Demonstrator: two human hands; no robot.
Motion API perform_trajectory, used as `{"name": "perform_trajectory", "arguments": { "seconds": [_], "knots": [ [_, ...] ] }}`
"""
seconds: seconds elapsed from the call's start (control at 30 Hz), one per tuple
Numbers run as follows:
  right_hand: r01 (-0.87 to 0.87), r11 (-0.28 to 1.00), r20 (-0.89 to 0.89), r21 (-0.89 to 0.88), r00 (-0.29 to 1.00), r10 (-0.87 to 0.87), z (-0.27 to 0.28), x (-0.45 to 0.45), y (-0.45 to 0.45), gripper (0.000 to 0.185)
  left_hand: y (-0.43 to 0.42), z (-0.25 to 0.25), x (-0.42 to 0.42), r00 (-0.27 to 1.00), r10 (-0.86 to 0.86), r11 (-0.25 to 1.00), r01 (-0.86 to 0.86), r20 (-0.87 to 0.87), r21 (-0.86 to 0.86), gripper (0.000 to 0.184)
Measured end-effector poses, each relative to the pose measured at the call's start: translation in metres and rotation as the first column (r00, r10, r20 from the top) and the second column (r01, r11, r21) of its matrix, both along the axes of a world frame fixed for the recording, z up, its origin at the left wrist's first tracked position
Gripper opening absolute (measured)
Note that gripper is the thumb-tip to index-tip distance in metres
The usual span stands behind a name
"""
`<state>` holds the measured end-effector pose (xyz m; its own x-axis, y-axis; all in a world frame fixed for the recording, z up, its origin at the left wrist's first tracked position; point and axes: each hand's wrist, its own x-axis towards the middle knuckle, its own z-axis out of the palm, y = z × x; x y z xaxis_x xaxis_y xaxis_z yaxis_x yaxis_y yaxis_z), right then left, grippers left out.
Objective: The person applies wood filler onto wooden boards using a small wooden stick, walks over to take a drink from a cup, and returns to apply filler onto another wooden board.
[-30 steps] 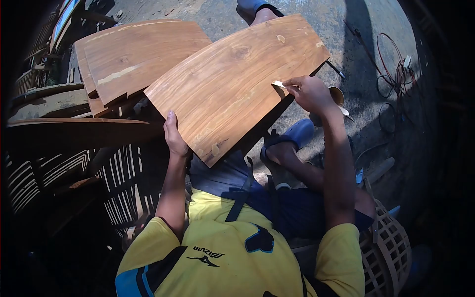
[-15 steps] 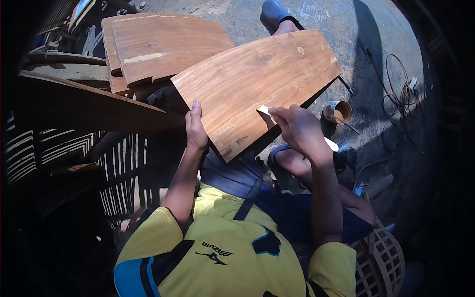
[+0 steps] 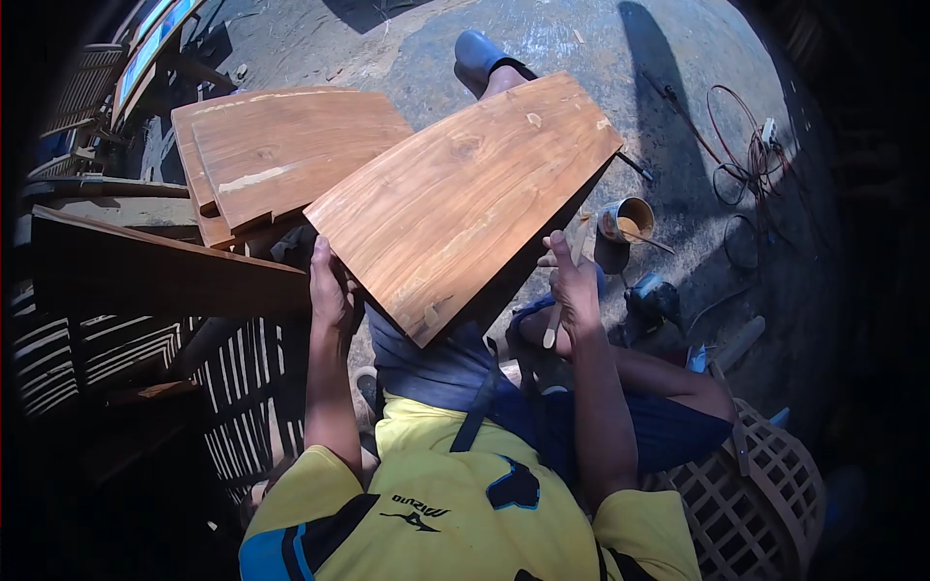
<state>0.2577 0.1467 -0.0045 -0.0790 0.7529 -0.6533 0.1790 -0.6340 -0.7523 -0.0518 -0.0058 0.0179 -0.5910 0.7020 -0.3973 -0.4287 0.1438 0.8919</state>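
Note:
A curved-edge wooden board with pale filler patches rests slanted over my lap. My left hand grips its lower left edge, thumb on top and fingers partly hidden beneath. My right hand is off the board, just right of its lower edge, closed around a thin flat spatula. One end of the spatula points down below the hand and the other rises past the fingers. Close to my right hand, a tin can of brown paste stands on the ground with a thin stick in it.
More wooden boards lie stacked at upper left, and a dark panel leans below them. A teal power tool and coiled cables are on the ground at right. A lattice basket sits at lower right.
My right hand has lifted the spatula off the board's surface and turned, moving down and clear of the edge. My left hand keeps its hold. The whole view has shifted slightly.

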Motion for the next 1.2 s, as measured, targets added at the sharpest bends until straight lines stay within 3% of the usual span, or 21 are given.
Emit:
{"name": "perform_trajectory", "arguments": {
  "seconds": [0.1, 0.13, 0.17, 0.2, 0.27, 0.3, 0.5, 0.6, 0.77, 0.87, 0.93, 0.97, 1.0, 1.03, 1.07, 1.1, 1.17, 1.2],
  "knots": [
    [0.134, 0.990, -0.108, -0.038, 0.985, -0.138, -0.040, -0.004, 0.021, 0.076, 0.007, -0.015, -0.027, 0.996, 0.031, 1.000, -0.031, -0.085, 0.007, 0.046],
    [0.223, 0.973, -0.127, -0.054, 0.965, -0.228, -0.054, -0.012, 0.028, 0.063, 0.010, -0.023, -0.034, 0.990, 0.063, 0.998, -0.063, -0.126, 0.006, 0.043],
    [0.181, 0.982, -0.206, -0.046, 0.960, -0.187, -0.064, -0.012, 0.036, 0.048, 0.022, -0.009, -0.020, 0.969, 0.064, 0.998, -0.069, -0.238, -0.012, 0.044],
    [0.194, 0.979, -0.304, -0.069, 0.930, -0.206, -0.073, -0.015, 0.043, 0.038, 0.024, -0.004, -0.017, 0.969, 0.042, 0.999, -0.043, -0.244, 0.000, 0.044],
    [0.235, 0.966, -0.494, -0.106, 0.831, -0.256, -0.095, -0.023, 0.052, 0.024, 0.021, 0.005, -0.015, 0.997, -0.009, 1.000, 0.011, -0.079, 0.023, 0.050],
    [0.262, 0.958, -0.582, -0.120, 0.763, -0.281, -0.102, -0.025, 0.058, 0.021, 0.017, 0.006, -0.014, 0.996, -0.025, 0.999, 0.028, -0.080, 0.032, 0.050],
    [0.238, 0.969, -0.623, -0.066, 0.749, -0.226, -0.049, -0.018, 0.041, 0.016, -0.031, -0.008, -0.018, 0.994, 0.050, 0.994, -0.059, 0.097, 0.092, 0.053],
    [0.265, 0.964, -0.571, 0.005, 0.792, -0.215, -0.013, -0.013, 0.031, 0.024, -0.060, -0.018, -0.029, 0.953, 0.000, 0.983, -0.055, 0.304, 0.173, 0.052],
    [0.337, 0.940, -0.625, 0.052, 0.745, -0.232, 0.029, 0.005, 0.044, 0.026, -0.085, -0.015, -0.025, 0.945, -0.031, 0.968, -0.052, 0.326, 0.244, 0.054],
    [0.322, 0.942, -0.698, 0.096, 0.696, -0.167, 0.043, 0.018, 0.045, 0.023, -0.092, -0.004, -0.029, 0.966, -0.025, 0.971, -0.038, 0.259, 0.236, 0.054],
    [0.323, 0.940, -0.698, 0.114, 0.700, -0.155, 0.054, 0.023, 0.037, 0.022, -0.087, 0.014, -0.031, 0.999, -0.048, 0.996, 0.048, -0.002, 0.080, 0.048],
    [0.325, 0.936, -0.702, 0.133, 0.698, -0.142, 0.058, 0.024, 0.033, 0.021, -0.086, 0.020, -0.032, 0.999, -0.042, 0.996, 0.042, 0.002, 0.076, 0.048],
    [0.311, 0.935, -0.668, 0.172, 0.734, -0.121, 0.058, 0.023, 0.028, 0.019, -0.084, 0.025, -0.036, 0.959, -0.078, 0.994, 0.055, -0.271, -0.091, 0.044],
    [0.310, 0.935, -0.670, 0.172, 0.733, -0.120, 0.056, 0.024, 0.023, 0.019, -0.077, 0.035, -0.036, 0.843, -0.156, 0.967, 0.024, -0.516, -0.252, 0.042],
    [0.317, 0.938, -0.657, 0.140, 0.738, -0.151, 0.051, 0.026, 0.020, 0.018, -0.070, 0.040, -0.025, 0.709, -0.073, 0.973, -0.105, -0.701, -0.207, 0.046],
    [0.324, 0.940, -0.642, 0.107, 0.744, -0.183, 0.050, 0.029, 0.016, 0.017, -0.061, 0.059, -0.014, 0.710, -0.072, 0.973, -0.105, -0.701, -0.206, 0.046],
    [0.366, 0.929, -0.694, 0.054, 0.683, -0.229, 0.044, 0.039, 0.013, 0.013, -0.041, 0.116, 0.007, 0.449, -0.277, 0.855, -0.289, -0.850, -0.431, 0.047],
    [0.366, 0.928, -0.691, 0.062, 0.687, -0.225, 0.044, 0.045, 0.012, 0.013, -0.025, 0.154, 0.021, 0.390, -0.505, 0.666, -0.390, -0.770, -0.635, 0.045]
  ]
}}
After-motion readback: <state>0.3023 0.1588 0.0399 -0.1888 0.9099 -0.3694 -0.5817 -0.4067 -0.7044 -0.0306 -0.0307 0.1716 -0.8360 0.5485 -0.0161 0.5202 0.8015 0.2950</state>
